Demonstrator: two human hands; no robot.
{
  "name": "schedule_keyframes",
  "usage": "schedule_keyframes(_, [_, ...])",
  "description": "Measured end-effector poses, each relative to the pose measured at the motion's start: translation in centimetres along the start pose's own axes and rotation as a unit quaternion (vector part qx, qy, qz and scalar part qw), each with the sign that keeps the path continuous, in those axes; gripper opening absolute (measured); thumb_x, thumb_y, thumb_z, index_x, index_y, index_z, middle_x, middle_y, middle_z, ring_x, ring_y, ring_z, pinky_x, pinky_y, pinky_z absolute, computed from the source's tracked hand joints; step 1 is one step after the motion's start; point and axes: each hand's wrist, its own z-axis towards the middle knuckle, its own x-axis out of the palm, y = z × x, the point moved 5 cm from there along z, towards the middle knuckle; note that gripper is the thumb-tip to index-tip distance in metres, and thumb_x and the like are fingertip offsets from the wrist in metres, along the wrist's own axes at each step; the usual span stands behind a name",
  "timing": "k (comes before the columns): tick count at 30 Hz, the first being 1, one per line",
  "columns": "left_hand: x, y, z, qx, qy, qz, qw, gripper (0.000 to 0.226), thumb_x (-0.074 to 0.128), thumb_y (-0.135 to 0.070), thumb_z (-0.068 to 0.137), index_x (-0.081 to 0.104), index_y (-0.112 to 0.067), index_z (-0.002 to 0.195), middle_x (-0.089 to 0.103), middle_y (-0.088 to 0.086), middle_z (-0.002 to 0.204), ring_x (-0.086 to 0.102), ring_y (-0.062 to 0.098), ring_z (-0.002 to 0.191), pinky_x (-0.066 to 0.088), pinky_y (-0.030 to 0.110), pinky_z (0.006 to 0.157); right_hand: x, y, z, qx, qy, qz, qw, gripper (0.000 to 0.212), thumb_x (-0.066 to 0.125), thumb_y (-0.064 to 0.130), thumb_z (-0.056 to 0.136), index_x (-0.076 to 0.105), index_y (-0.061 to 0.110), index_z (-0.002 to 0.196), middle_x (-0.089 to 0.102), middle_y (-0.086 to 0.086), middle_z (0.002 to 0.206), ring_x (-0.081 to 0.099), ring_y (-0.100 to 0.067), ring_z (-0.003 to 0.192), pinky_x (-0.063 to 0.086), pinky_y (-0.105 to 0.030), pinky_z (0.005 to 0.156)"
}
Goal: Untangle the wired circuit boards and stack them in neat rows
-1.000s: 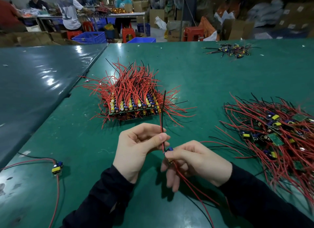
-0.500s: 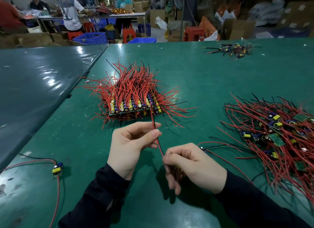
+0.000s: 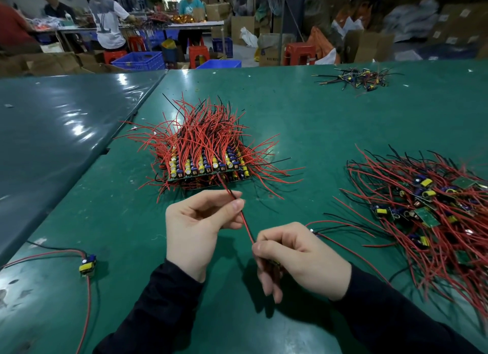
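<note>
Both my hands on one board's wires, over the green table (image 3: 330,132).

My left hand (image 3: 196,227) pinches the red and black wires (image 3: 244,219) between thumb and forefinger; my right hand (image 3: 295,256) curls round the board (image 3: 274,265), mostly hidden in my fingers. The wires run taut between the two hands. The stack (image 3: 206,166) sits just beyond my left hand, the tangled pile (image 3: 433,208) off to my right, one loose board (image 3: 88,265) at far left.

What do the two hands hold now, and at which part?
Left hand pinches the red wire near its free end; right hand grips its lower end, where the board is mostly hidden.
</note>
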Motion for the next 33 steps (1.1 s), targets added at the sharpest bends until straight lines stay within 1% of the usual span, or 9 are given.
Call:
schedule_keyframes(3, [-0.4, -0.3, 0.3, 0.006, -0.015, -0.013, 1.0, 0.016, 0.069, 0.0, 0.066, 0.071, -0.006, 0.082, 0.068, 0.004, 0.061, 0.058, 0.011, 0.047, 0.048, 0.018, 0.046, 0.4, -0.4, 0.0, 0.019, 0.021, -0.011, 1.0, 0.035, 0.041, 0.002, 0.096, 0.049, 0.01, 0.063, 0.059, -0.002, 0.048, 0.051, -0.012, 0.035, 0.04, -0.019, 0.041])
schedule_keyframes(7, [-1.1, -0.4, 0.4, 0.023, -0.053, -0.022, 0.998, 0.014, 0.066, 0.011, 0.071, 0.068, -0.002, 0.075, 0.067, 0.002, 0.059, 0.059, 0.011, 0.048, 0.049, 0.018, 0.048, 0.1, -0.6, 0.1, 0.023, 0.014, -0.02, 0.999, 0.035, 0.041, 0.002, 0.096, 0.049, 0.01, 0.062, 0.059, -0.002, 0.047, 0.051, -0.012, 0.035, 0.04, -0.018, 0.04])
schedule_keyframes(11, [-1.0, -0.4, 0.4, 0.015, -0.039, -0.025, 0.999, 0.014, 0.065, 0.011, 0.073, 0.068, -0.003, 0.077, 0.066, 0.002, 0.059, 0.058, 0.011, 0.047, 0.05, 0.019, 0.048, 0.2, -0.6, 0.0, 0.025, 0.023, -0.026, 0.999, 0.032, 0.043, 0.005, 0.094, 0.049, 0.009, 0.062, 0.059, -0.002, 0.047, 0.051, -0.012, 0.034, 0.04, -0.018, 0.04])
schedule_keyframes(17, [-1.5, -0.6, 0.5, 0.041, -0.068, -0.022, 0.997, 0.018, 0.065, 0.014, 0.074, 0.065, -0.004, 0.074, 0.066, -0.002, 0.06, 0.056, 0.011, 0.046, 0.049, 0.02, 0.046, 0.0, -0.8, 0.2, 0.031, 0.013, -0.032, 0.999, 0.034, 0.04, 0.001, 0.095, 0.048, 0.007, 0.063, 0.058, -0.002, 0.047, 0.051, -0.012, 0.034, 0.04, -0.018, 0.039])
schedule_keyframes(20, [-1.3, -0.6, 0.5, 0.029, -0.054, -0.027, 0.998, 0.014, 0.064, 0.008, 0.078, 0.067, -0.006, 0.077, 0.064, 0.002, 0.059, 0.055, 0.011, 0.044, 0.047, 0.02, 0.044, 0.1, -1.0, 0.2, 0.041, 0.018, -0.038, 0.998, 0.032, 0.043, 0.003, 0.094, 0.049, 0.008, 0.062, 0.059, -0.002, 0.048, 0.052, -0.012, 0.035, 0.041, -0.018, 0.04])
schedule_keyframes(23, [-1.8, -0.7, 0.7, 0.036, -0.077, -0.033, 0.996, 0.012, 0.064, 0.007, 0.079, 0.063, -0.004, 0.073, 0.062, 0.007, 0.057, 0.054, 0.012, 0.041, 0.046, 0.019, 0.042, 0.3, -1.1, 0.1, 0.046, 0.022, -0.042, 0.998, 0.028, 0.046, 0.009, 0.09, 0.049, 0.009, 0.062, 0.059, -0.003, 0.048, 0.052, -0.012, 0.035, 0.041, -0.018, 0.039])
schedule_keyframes(25, [-2.1, -0.7, 0.7, 0.04, -0.087, -0.038, 0.995, 0.013, 0.063, 0.007, 0.081, 0.06, -0.002, 0.072, 0.06, 0.01, 0.056, 0.054, 0.014, 0.041, 0.045, 0.02, 0.042, 0.2, -1.1, 0.2, 0.046, 0.017, -0.048, 0.998, 0.032, 0.043, 0.003, 0.094, 0.049, 0.009, 0.063, 0.059, -0.003, 0.048, 0.052, -0.012, 0.035, 0.041, -0.018, 0.039])
schedule_keyframes(29, [-1.7, -0.7, 0.7, 0.04, -0.061, -0.023, 0.997, 0.009, 0.062, 0.003, 0.084, 0.06, -0.001, 0.076, 0.061, 0.009, 0.056, 0.053, 0.015, 0.039, 0.045, 0.02, 0.041, 0.3, -1.2, 0.2, 0.049, 0.023, -0.066, 0.996, 0.033, 0.041, 0.0, 0.094, 0.049, 0.01, 0.063, 0.059, -0.002, 0.048, 0.052, -0.011, 0.035, 0.041, -0.019, 0.04])
schedule_keyframes(33, [-2.6, -1.0, 0.7, 0.075, -0.115, -0.025, 0.99, 0.014, 0.061, 0.006, 0.084, 0.056, 0.0, 0.073, 0.06, 0.006, 0.053, 0.053, 0.014, 0.036, 0.043, 0.018, 0.039, 0.3, -0.9, 0.3, 0.021, 0.005, -0.051, 0.998, 0.026, 0.046, 0.011, 0.097, 0.051, 0.009, 0.071, 0.06, -0.004, 0.051, 0.054, -0.013, 0.038, 0.041, -0.019, 0.042])
